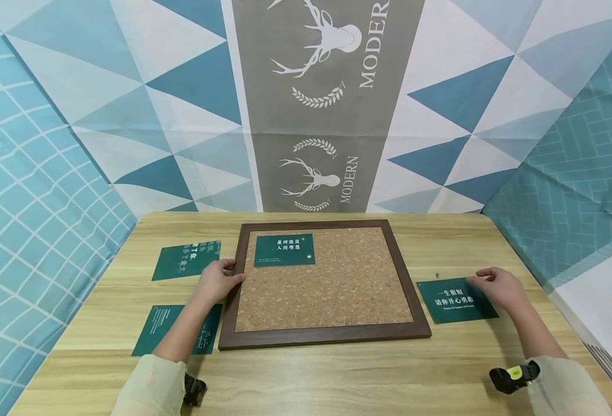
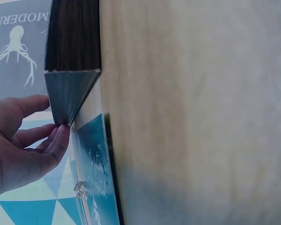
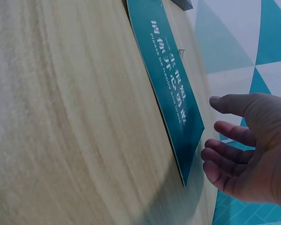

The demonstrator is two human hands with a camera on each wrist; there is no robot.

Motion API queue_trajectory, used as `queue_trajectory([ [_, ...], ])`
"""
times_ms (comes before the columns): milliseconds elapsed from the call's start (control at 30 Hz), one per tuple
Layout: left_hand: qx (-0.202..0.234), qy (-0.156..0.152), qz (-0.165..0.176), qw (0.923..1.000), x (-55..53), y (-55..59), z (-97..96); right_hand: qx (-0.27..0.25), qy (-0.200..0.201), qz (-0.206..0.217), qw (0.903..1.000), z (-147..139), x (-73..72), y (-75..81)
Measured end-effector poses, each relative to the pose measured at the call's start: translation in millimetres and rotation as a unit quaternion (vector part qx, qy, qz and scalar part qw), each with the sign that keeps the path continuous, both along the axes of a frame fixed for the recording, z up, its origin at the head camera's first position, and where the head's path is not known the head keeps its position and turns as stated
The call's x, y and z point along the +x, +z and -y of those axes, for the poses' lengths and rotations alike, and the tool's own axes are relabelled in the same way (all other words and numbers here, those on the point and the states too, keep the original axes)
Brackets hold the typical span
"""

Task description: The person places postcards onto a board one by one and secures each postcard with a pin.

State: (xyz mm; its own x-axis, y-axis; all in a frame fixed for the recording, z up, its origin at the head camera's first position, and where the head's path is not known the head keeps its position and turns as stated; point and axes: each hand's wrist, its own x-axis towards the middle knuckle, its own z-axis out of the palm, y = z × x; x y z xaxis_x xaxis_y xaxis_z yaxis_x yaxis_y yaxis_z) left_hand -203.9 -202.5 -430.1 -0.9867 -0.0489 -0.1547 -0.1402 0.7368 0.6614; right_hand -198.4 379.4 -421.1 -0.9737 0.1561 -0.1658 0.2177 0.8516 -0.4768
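A cork board (image 1: 321, 294) in a dark brown wooden frame lies on the table. My left hand (image 1: 216, 283) grips the frame's left side; in the left wrist view its thumb lies over the frame (image 2: 72, 37) and its fingers touch the side. A green card (image 1: 285, 250) with white writing lies at the board's upper left, with small clear pins at its right corners. My right hand (image 1: 499, 287) hovers at the right end of another green card (image 1: 454, 306). The right wrist view shows its loosely bent fingers (image 3: 225, 157) apart from that card, holding nothing.
Left of the board lie two more green cards, one farther back (image 1: 178, 263) and one nearer (image 1: 155, 332), partly under my left forearm. A small pin (image 1: 437, 275) stands behind the right card. Patterned cloth (image 1: 181, 115) hangs behind the wooden table (image 1: 306, 381).
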Motion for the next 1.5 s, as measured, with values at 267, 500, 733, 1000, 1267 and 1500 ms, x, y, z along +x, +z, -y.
queue_trajectory([
  [267,0.002,0.0,-0.002,1.0,1.7,-0.6,-0.1,0.011,0.015,0.019,0.9996,-6,0.8,-6.2],
  [500,0.002,0.001,-0.004,1.0,0.3,-2.0,1.2,0.031,0.017,0.023,0.9991,-1,-1.1,-4.8],
  [733,0.0,0.003,-0.003,1.0,0.3,-2.5,1.0,0.033,0.007,0.027,0.9991,1,-1.7,-4.3],
  [1000,0.002,0.006,0.002,1.0,0.4,-1.4,0.6,0.013,-0.013,0.022,0.9996,1,-1.3,-4.9],
  [1267,0.001,0.003,0.002,1.0,0.5,-1.3,-0.2,-0.022,-0.036,0.017,0.999,-1,1.7,-7.4],
  [1500,0.002,-0.001,-0.005,1.0,1.1,-1.4,0.3,-0.072,-0.06,-0.001,0.9956,-2,4.4,-12.5],
])
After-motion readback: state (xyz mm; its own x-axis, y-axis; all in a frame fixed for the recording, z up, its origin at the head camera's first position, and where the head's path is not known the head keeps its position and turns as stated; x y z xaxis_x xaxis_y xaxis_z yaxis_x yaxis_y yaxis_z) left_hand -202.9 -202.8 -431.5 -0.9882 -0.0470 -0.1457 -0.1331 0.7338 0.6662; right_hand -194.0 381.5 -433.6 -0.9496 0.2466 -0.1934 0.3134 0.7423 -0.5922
